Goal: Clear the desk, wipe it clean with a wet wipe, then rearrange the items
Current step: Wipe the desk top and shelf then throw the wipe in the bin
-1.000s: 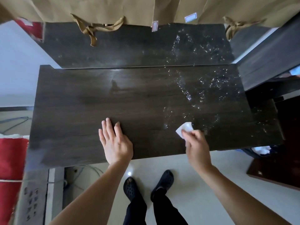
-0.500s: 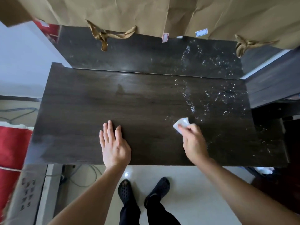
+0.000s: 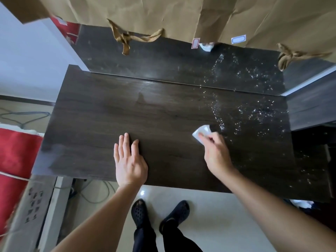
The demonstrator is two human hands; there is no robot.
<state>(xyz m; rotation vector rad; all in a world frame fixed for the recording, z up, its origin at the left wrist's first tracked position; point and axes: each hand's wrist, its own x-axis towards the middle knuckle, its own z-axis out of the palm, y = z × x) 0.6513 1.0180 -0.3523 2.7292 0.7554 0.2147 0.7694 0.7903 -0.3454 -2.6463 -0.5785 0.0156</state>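
The dark wood desk (image 3: 101, 115) fills the middle of the view and carries no loose items. Its right half glistens with wet streaks (image 3: 254, 113). My right hand (image 3: 214, 151) presses a small folded white wet wipe (image 3: 201, 132) onto the desktop right of centre, at the left edge of the wet patch. My left hand (image 3: 129, 159) lies flat on the desk near its front edge, fingers together, holding nothing.
A glossy dark back panel (image 3: 163, 59) rises behind the desk. Brown paper bags (image 3: 181, 15) with ribbon handles hang above it. A dark cabinet (image 3: 312, 99) stands at the right, red fabric (image 3: 16, 153) at the left, cables (image 3: 94, 193) under the desk.
My right hand has slid the wipe away from the front edge, further up the desk. My left hand stays planted. The camera has tilted, so the desk sits lower in view.
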